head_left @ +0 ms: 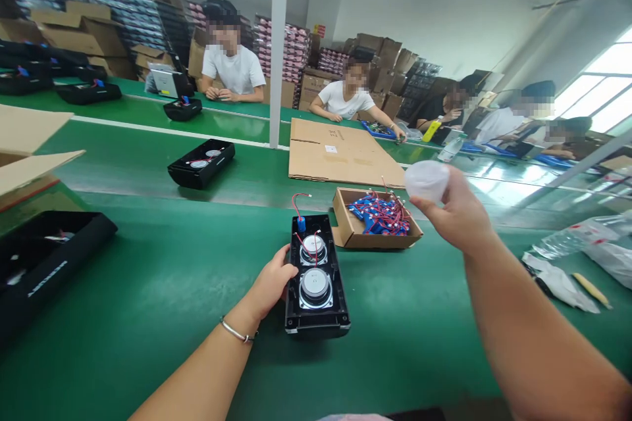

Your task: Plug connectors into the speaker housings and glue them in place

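our left hand (269, 286) rests open against the black speaker case (316, 283) on the green surface (162, 289), steadying it, while our right hand (457, 210), raised, grips a white cap (427, 181) we judge must come down next.

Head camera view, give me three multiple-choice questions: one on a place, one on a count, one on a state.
1. Where is the small cardboard box of blue wired parts?
A. right of the speaker housing
B. on the flat cardboard sheet
C. left of the housing

2. How many round speaker cones show in that housing?
A. one
B. two
C. four

3. What is the right hand doing?
A. lying flat
B. pressing the housing
C. holding a white cup up

Answers: 1 A, it sits just right of it. 2 B, two cones in line. 3 C, fingers grip it above the table, while the left hand touches the housing.
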`<control>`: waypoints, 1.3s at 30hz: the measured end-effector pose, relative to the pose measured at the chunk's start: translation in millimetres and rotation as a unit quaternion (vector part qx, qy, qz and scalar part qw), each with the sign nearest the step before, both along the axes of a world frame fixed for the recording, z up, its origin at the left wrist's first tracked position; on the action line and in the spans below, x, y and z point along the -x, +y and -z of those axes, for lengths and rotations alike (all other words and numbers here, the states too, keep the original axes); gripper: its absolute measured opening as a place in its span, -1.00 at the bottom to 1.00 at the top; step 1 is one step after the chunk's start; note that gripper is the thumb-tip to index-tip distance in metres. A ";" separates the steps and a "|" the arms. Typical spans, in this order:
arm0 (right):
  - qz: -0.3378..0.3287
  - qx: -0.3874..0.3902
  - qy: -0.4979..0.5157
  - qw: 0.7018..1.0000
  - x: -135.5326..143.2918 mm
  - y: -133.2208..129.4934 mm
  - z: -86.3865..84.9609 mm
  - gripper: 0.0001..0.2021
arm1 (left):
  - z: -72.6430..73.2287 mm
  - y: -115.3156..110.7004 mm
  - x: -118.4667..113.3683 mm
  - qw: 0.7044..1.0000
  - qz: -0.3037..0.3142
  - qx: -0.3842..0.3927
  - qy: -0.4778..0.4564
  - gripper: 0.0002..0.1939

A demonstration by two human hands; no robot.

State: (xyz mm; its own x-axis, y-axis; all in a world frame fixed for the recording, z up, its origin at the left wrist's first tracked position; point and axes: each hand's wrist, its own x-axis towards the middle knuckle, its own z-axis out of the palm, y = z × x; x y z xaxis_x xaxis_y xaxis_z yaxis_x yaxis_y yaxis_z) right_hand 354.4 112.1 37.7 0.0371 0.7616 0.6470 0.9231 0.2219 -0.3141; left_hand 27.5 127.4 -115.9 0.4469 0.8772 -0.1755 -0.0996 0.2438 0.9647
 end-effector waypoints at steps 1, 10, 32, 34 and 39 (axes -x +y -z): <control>0.081 0.101 -0.128 0.983 -24.5 -5.3 0.8 -0.40 | -0.8 0.1 0.2 1.000 0.003 -0.010 0.018 -0.37; 0.226 0.421 -0.415 0.774 -92.0 -53.4 88.8 -0.78 | -9.9 3.8 6.3 0.965 0.001 -0.161 0.206 -0.43; -0.046 0.058 -0.155 0.985 -57.9 -77.4 187.1 -0.71 | -43.4 32.8 30.6 0.951 -0.061 0.091 0.288 -0.53; -0.052 0.046 -0.143 0.987 -58.9 -75.8 190.1 -0.69 | -54.7 79.9 6.3 0.945 -0.086 0.052 0.311 -0.68; -0.076 0.004 -0.179 0.981 -66.2 -70.5 187.1 -0.72 | -66.1 197.4 -66.6 0.938 -0.110 -0.010 0.330 -0.84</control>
State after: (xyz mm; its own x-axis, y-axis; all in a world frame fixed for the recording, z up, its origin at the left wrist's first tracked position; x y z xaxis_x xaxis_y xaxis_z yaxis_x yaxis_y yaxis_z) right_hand 420.6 41.6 -149.4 -0.3059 0.7462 0.5913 0.9312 0.3638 0.0225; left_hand 94.1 324.7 -49.8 0.0551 0.9416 -0.3323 0.4743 0.2681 0.8385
